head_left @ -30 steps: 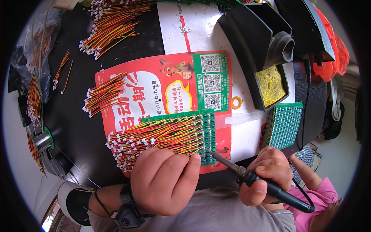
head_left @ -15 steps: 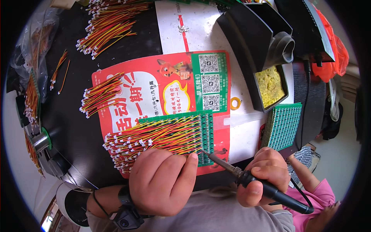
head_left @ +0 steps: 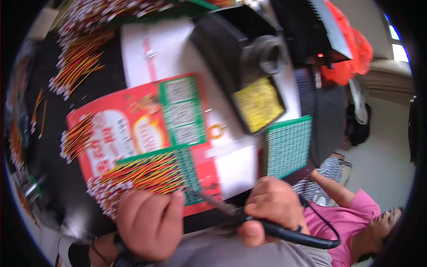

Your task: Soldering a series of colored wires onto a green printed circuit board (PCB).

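My right hand (head_left: pixel 276 207) is wrapped round a black soldering iron (head_left: pixel 284 232). The iron's metal tip slants up and left over the green circuit board (head_left: pixel 190 171), close to my left fingertips; blur hides whether it touches. Rows of red, yellow and black wires (head_left: pixel 144 171) lie across the board, white connectors on their left ends. My left hand (head_left: pixel 150 224) is closed at the board's near edge, beside these wires. Whatever its fingers pinch is hidden. The board rests on a red printed sheet (head_left: pixel 104 107).
Beyond the sheet stands a black iron holder (head_left: pixel 222 49) with a yellow sponge (head_left: pixel 259 104). A stack of green boards (head_left: pixel 289 147) sits right of it. Wire bundles (head_left: pixel 80 66) lie far left, a tape ring (head_left: pixel 217 131) mid-table. A person in pink (head_left: pixel 327 222) is at lower right.
The whole view has swung right and blurred, so the table things appear further left. Both hands keep about the same place at the board. More of the person in pink shows.
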Demonstrator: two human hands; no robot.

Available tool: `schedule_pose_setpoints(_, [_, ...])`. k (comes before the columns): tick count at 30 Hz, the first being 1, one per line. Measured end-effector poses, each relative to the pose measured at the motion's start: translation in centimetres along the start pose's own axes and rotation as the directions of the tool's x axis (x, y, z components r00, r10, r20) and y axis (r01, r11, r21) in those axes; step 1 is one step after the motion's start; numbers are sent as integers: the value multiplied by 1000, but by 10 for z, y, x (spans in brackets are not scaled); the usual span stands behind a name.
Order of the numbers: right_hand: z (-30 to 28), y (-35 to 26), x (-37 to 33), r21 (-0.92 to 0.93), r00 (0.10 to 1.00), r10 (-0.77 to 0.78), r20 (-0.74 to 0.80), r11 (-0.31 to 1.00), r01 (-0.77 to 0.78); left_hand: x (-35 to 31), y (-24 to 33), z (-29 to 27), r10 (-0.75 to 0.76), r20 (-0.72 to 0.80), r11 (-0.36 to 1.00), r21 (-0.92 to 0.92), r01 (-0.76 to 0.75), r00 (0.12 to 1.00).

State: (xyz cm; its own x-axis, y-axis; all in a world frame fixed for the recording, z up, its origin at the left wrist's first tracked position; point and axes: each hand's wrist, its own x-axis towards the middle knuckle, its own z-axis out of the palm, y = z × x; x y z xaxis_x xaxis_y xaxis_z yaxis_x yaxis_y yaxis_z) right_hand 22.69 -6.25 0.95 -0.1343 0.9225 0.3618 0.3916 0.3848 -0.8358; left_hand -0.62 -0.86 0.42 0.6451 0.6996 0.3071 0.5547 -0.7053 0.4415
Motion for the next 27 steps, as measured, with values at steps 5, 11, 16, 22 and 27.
schedule_pose_setpoints(5, [7, 4, -7, -11, 987, -47, -153, 999, 46, 2, 3, 1, -20, 29, 1000, -15, 20, 999])
schedule_pose_setpoints(11, [10, -2, -13, -31, 964, 28, -263, 999, -37, 2, 3, 9, -29, -7, 995, -94, 28, 1000])
schedule_pose_setpoints(16, [8, 2, -11, -46, 978, 30, -207, 998, -40, 1, 2, 10, -33, -34, 995, -94, 29, 999])
schedule_pose_setpoints(22, [15, -1, -10, -68, 976, 26, -214, 997, -42, -3, -1, 7, -28, -29, 994, -109, 25, 999])
schedule_pose_setpoints(27, [17, -4, -10, -68, 975, 42, -220, 996, -58, -3, -2, 6, -27, -34, 994, -110, 23, 999])
